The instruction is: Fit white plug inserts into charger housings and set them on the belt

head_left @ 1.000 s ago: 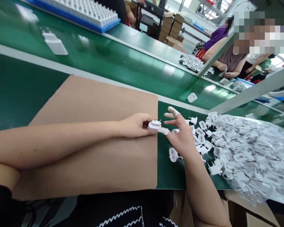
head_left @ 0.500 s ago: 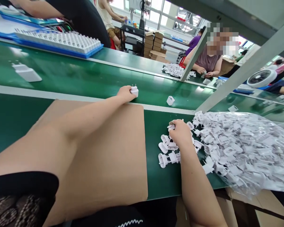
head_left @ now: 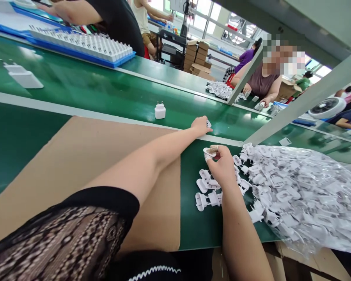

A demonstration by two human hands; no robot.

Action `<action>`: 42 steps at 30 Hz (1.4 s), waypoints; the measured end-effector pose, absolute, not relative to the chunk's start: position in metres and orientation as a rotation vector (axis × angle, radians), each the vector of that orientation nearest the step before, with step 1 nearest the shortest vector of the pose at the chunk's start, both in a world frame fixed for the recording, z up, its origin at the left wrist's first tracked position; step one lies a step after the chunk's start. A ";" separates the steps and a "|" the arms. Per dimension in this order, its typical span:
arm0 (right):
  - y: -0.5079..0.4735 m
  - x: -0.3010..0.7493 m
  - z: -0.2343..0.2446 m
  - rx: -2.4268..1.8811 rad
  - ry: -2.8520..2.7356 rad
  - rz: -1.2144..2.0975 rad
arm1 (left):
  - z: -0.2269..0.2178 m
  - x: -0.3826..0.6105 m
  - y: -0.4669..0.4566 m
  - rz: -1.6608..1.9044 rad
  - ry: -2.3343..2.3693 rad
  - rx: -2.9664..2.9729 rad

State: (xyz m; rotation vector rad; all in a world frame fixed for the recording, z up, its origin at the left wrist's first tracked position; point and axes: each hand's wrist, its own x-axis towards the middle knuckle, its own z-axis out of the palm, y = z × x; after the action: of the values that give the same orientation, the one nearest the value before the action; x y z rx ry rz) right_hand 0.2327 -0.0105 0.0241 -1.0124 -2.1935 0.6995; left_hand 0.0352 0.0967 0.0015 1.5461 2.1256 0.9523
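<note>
My left hand point(head_left: 201, 126) reaches across the brown cardboard sheet point(head_left: 84, 156) to the green conveyor belt point(head_left: 105, 93), its fingers closed on a small white charger shell point(head_left: 208, 123). A finished white charger point(head_left: 160, 111) stands upright on the belt, left of that hand and apart from it. Nearer to me, my right hand point(head_left: 221, 166) pinches a white plug piece point(head_left: 208, 153) with covered fingertips. It hovers over several loose plug pieces point(head_left: 206, 191) at the edge of a big heap of white plug parts point(head_left: 298, 191).
A blue tray of white chargers point(head_left: 82, 45) and a white adapter point(head_left: 25, 78) lie across the belt. A slanted grey frame post point(head_left: 295, 105) crosses on the right. Other people work at the far side, beside stacked cardboard boxes point(head_left: 199, 54) and a fan point(head_left: 327, 106).
My left hand carried the assembled charger to the belt, let it go and moved right onto the small shell. My right hand went to the loose pieces and picked one up.
</note>
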 end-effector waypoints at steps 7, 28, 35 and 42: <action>-0.015 0.231 0.027 -0.838 -2.004 1.163 | 0.005 0.009 0.025 1.005 1.839 1.738; -0.074 0.209 0.038 -0.547 -2.242 1.129 | -0.014 0.014 -0.180 1.138 1.485 1.695; -0.084 0.203 0.038 -0.467 -2.476 0.593 | -0.013 0.009 -0.177 1.161 1.446 1.626; -0.087 0.191 0.031 -0.450 -2.587 0.351 | -0.014 0.008 -0.176 1.196 1.424 1.605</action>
State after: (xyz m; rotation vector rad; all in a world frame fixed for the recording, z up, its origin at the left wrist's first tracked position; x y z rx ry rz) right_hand 0.1907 -0.0871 0.0308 -0.4497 -2.5873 0.3508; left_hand 0.0075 -0.1761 -0.0138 1.6049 1.4237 1.1959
